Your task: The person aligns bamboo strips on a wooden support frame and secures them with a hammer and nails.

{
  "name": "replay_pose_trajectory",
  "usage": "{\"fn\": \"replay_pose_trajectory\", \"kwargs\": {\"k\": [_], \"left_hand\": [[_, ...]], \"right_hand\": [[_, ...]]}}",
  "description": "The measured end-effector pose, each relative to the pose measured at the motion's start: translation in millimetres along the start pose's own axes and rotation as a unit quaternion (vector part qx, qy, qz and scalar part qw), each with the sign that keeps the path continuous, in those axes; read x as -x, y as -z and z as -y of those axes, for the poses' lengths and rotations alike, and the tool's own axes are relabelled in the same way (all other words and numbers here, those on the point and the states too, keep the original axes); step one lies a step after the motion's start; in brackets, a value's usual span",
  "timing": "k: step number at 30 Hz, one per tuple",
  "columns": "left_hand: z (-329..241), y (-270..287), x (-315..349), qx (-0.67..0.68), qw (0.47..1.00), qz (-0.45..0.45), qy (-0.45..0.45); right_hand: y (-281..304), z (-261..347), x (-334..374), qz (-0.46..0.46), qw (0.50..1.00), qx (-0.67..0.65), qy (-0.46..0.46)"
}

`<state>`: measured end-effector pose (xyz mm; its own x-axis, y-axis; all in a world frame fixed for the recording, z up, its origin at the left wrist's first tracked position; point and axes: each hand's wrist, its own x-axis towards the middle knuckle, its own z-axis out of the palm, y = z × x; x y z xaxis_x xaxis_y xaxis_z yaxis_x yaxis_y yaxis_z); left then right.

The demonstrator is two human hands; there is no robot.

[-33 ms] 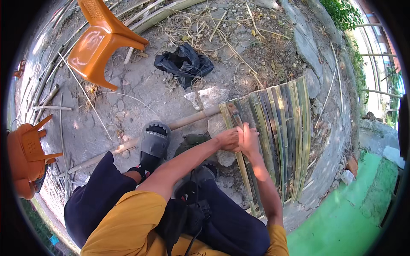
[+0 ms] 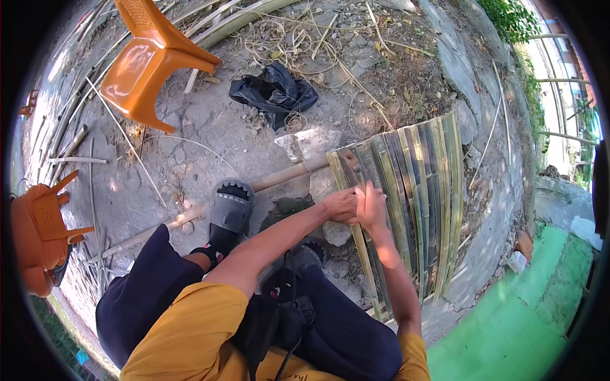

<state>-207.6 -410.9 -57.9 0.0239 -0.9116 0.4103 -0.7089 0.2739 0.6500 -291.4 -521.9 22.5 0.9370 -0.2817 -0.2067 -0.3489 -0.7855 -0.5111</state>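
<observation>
A mat of flat green-brown bamboo slats lies on the ground in front of me. My left hand and my right hand press together at the mat's near left edge, both closed around a bamboo slat there. What lies under the fingers is hidden. My left foot in a grey sandal rests on a long bamboo pole that runs under the mat's far left corner.
A pale flat stone and a crumpled black bag lie beyond the mat. An orange plastic chair is tipped over at the far left, another orange chair stands at the left rim. A green painted floor is at the lower right.
</observation>
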Motion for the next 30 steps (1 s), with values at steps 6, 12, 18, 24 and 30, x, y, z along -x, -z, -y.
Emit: {"fn": "replay_pose_trajectory", "kwargs": {"k": [6, 12, 18, 24, 30], "left_hand": [[-3.8, -1.1, -3.3, 0.021, 1.0, 0.005, -0.002], [-0.3, -0.1, -3.3, 0.027, 0.999, 0.026, 0.011], [-3.7, 5.5, -3.0, 0.134, 0.99, 0.018, 0.036], [-5.5, 10.2, -5.8, 0.016, 0.999, -0.03, 0.016], [-4.8, 9.3, -17.2, 0.0, 0.983, 0.174, 0.059]], "right_hand": [[0.6, -1.0, -3.5, 0.02, 0.999, 0.043, -0.014], [0.6, 17.8, 14.0, -0.149, 0.978, -0.137, 0.044], [-10.2, 16.2, 11.2, -0.054, 0.998, 0.029, -0.033], [3.7, 10.4, -5.3, 0.08, 0.995, 0.027, -0.055], [6.7, -8.0, 9.7, -0.183, 0.976, -0.059, 0.097]]}}
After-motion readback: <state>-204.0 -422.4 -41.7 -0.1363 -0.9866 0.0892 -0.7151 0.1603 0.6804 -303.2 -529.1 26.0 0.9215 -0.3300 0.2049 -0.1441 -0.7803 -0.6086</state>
